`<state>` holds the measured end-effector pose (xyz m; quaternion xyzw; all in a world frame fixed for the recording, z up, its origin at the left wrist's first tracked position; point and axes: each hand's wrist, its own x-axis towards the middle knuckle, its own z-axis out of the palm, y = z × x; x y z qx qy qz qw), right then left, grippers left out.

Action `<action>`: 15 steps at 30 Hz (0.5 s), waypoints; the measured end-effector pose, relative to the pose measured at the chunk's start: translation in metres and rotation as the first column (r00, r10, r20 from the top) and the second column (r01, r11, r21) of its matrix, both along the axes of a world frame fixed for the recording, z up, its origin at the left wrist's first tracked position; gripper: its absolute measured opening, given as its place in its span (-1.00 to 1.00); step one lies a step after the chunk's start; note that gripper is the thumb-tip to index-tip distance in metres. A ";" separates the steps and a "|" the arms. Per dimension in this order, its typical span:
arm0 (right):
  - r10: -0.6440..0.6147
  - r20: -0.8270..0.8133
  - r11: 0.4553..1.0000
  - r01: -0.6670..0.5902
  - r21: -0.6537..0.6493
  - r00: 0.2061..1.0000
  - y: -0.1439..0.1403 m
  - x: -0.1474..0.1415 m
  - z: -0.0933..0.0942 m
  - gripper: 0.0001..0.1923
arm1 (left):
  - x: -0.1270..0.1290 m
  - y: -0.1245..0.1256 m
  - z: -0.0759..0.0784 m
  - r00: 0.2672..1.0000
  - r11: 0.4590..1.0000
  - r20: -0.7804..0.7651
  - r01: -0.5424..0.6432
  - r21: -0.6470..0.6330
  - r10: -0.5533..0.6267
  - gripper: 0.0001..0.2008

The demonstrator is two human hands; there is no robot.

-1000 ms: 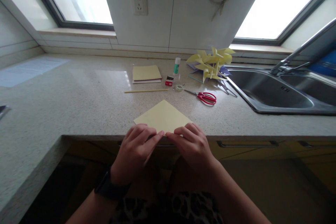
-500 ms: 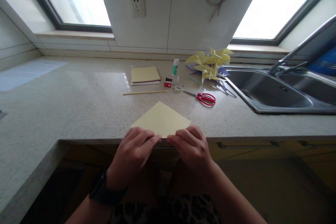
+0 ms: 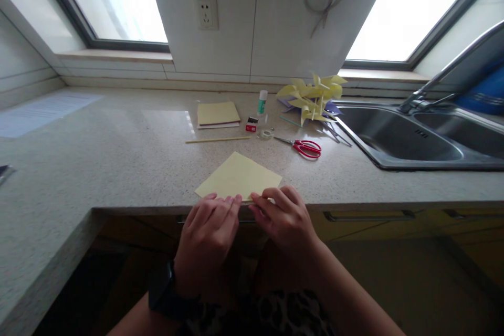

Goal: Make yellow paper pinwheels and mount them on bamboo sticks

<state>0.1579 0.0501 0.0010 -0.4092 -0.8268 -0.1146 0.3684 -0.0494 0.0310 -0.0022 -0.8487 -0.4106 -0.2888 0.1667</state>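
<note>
A sheet of pale yellow paper [image 3: 239, 176] lies at the counter's front edge, one corner pointing away from me. Its near side is partly under my hands, and a narrow layered edge shows between them. My left hand [image 3: 210, 233] rests with fingers laid out flat on the near left side, the thumb apart. With thumb and forefinger, my right hand [image 3: 285, 215] pinches the near edge just right of the middle; its other fingers are curled. A dark watch [image 3: 167, 289] is on my left wrist.
Beyond the paper lie a thin stick [image 3: 218, 140], a paper stack [image 3: 218, 114], a small red box [image 3: 251, 124], a tape roll [image 3: 266, 135], a glue stick [image 3: 262, 102] and red-handled scissors [image 3: 307, 148]. Yellow pinwheels [image 3: 313, 97] lie beside the sink [image 3: 397, 131].
My left hand has gone from pinching the near edge to lying flatter on the paper, fingers stretched forward. My right hand stays at the edge. The sheet has turned slightly.
</note>
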 end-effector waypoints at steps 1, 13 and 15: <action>-0.002 0.011 1.000 0.002 -0.007 1.000 0.000 0.000 0.001 -0.82 | 0.001 -0.001 0.000 1.000 1.000 0.001 -0.015 0.001 0.015 -0.59; 0.058 -0.002 0.998 -0.058 0.001 0.998 0.001 0.006 -0.002 -0.77 | 0.010 -0.017 0.001 0.989 0.988 0.010 -0.147 -0.053 0.147 -0.59; 0.089 -0.015 0.996 -0.090 -0.019 0.996 0.001 0.008 -0.002 -0.78 | 0.010 -0.017 0.001 0.988 0.988 0.016 -0.150 -0.043 0.151 -0.60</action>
